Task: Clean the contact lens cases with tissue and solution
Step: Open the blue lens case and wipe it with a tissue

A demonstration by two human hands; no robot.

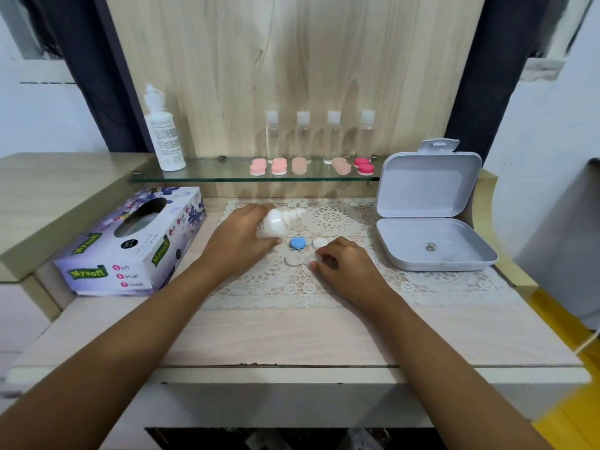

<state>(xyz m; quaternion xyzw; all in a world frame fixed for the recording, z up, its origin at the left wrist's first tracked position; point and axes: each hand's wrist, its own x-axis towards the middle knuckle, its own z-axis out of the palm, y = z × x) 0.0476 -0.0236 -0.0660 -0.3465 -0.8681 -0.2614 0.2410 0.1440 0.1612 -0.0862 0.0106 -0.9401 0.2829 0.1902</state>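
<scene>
A person's left hand (240, 241) grips the solution bottle (272, 224), nozzle tilted rightward, just left of the open lens case (295, 258); the right hand (347, 267) pinches the case's right end.

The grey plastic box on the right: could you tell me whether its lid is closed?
No, the grey plastic box lies open, its lid standing upright behind the base.

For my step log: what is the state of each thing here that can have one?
small bottle: tipped sideways, gripped by left hand
lens case: uncapped, held by right hand
blue cap: off, lying on mat
white cap: off, lying on mat
grey box: lid open
tissue box: opened on top
pink cases: closed
</scene>
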